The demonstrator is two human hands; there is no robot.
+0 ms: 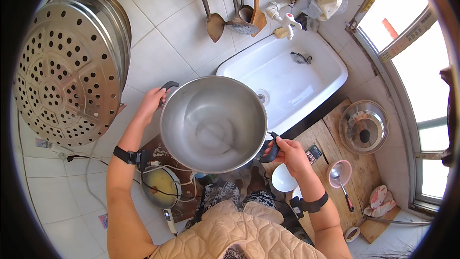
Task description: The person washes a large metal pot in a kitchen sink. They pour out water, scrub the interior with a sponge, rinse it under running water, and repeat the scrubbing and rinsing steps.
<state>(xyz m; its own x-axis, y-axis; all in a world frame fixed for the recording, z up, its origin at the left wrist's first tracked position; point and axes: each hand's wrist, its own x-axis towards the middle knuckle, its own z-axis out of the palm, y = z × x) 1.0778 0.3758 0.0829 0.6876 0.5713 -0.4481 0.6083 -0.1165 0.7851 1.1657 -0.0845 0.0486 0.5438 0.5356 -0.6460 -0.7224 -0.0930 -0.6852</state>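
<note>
A wide stainless-steel pot (215,126) with two black handles is held up in front of my body. My left hand (155,100) grips the handle on its far left side. The opposite handle, at the lower right, is in the grasp of my right hand (287,151). I look down into the pot's bowl, where a little clear liquid or a wet sheen seems to lie on the bottom. Just beyond the pot is a white ceramic sink (305,82), and the pot's rim overlaps my view of its near-left part.
A white tap (287,23) stands over the sink. Steamer trays (68,79) hang at left. An electric pan (160,187) with yellow food sits low left. The wooden table (323,183) bears a glass lid (364,127), a white bowl (284,178), a phone (313,153) and a pink bowl (339,173).
</note>
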